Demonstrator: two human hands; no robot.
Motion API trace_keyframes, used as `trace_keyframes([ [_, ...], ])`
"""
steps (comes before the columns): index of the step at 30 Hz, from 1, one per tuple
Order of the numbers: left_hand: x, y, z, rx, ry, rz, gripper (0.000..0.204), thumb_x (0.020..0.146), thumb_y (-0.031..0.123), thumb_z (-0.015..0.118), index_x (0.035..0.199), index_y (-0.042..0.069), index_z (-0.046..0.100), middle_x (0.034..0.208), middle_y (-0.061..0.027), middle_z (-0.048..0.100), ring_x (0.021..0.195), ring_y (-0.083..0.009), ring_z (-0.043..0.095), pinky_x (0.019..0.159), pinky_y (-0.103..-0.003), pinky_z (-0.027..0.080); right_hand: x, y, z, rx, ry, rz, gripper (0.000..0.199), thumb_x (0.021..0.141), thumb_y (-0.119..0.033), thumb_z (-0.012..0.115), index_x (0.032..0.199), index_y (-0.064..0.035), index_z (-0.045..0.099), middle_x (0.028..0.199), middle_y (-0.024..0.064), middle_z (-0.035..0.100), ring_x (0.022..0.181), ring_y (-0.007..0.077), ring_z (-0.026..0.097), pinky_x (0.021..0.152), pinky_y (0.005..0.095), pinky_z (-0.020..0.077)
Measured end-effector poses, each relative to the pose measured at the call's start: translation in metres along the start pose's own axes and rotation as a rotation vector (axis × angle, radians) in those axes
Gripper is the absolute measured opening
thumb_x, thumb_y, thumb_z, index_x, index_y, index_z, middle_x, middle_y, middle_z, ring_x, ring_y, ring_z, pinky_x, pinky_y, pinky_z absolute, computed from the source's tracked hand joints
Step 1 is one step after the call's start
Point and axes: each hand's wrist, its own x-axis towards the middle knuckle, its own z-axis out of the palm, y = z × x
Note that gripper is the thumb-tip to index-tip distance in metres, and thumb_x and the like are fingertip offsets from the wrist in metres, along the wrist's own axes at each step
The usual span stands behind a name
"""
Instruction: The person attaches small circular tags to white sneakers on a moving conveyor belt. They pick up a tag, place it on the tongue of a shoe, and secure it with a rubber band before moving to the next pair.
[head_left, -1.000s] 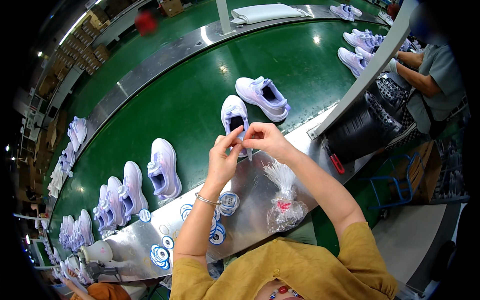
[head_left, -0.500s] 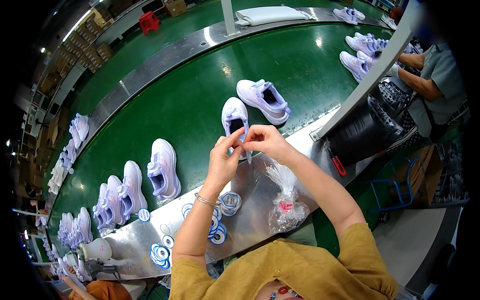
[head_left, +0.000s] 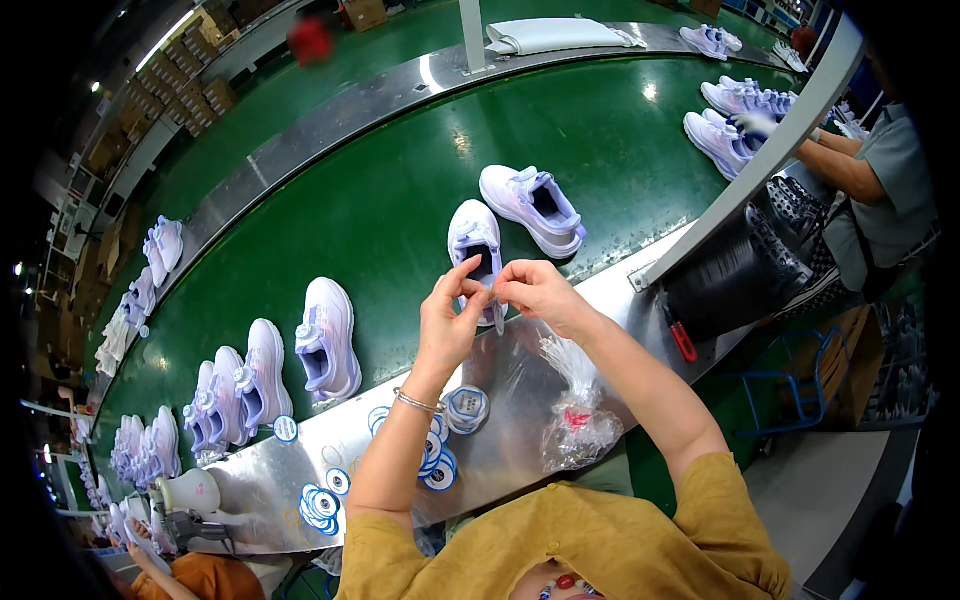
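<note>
Right in front of us there's the steel bench edge [head_left: 520, 440], pretty cluttered: a clear plastic bag [head_left: 578, 420] of small parts just right of our arms and a scatter of round blue-and-white stickers [head_left: 440, 455], too bunched up to count properly. Both hands meet over the bench's far edge. Our left hand [head_left: 447, 325] and right hand [head_left: 537, 292] are pinched narrow, fingertips nearly touching, holding a small pale tag [head_left: 497, 312] between them; it hangs with its long axis roughly up and down in the view. Just past our fingers sits a white-lilac sneaker [head_left: 475, 238] on the green conveyor belt [head_left: 400, 190], heel toward us, toe pointing away, and a second sneaker [head_left: 532, 208] lies just beside it, angled to the right. Left of those, one sneaker [head_left: 327, 338] stands on its own, then more pairs bunch up down the belt. The middle of the belt is wide open out to its steel far rim. Far right, another person's arm [head_left: 835, 165] reaches toward about four more sneakers.
</note>
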Motion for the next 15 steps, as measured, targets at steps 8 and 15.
trace_keyframes([
  [8,0.005,0.002,0.003,0.100,0.003,0.029,0.043,0.081,-0.002,0.064,0.123,0.005,0.058,0.082,-0.0055,0.064,0.077,-0.0155,0.059,0.074,-0.029,0.047,0.011,-0.002,-0.012,0.007,-0.116,0.067,0.012,0.084,-0.016,0.063,0.081,-0.0051,0.062,0.070,-0.0029,0.055,0.058,0.0022,0.043,0.048,0.0190,0.0300],
  [15,0.019,0.005,-0.034,0.403,0.107,0.057,0.058,0.078,0.009,0.072,0.131,0.002,0.049,0.124,-0.0131,0.058,0.114,-0.0263,0.053,0.091,-0.036,0.044,0.014,-0.009,-0.044,-0.337,0.114,-0.069,0.027,0.083,-0.018,0.070,0.102,-0.0013,0.060,0.084,0.0034,0.064,0.070,0.0081,0.059,0.060,0.0222,0.0461],
])
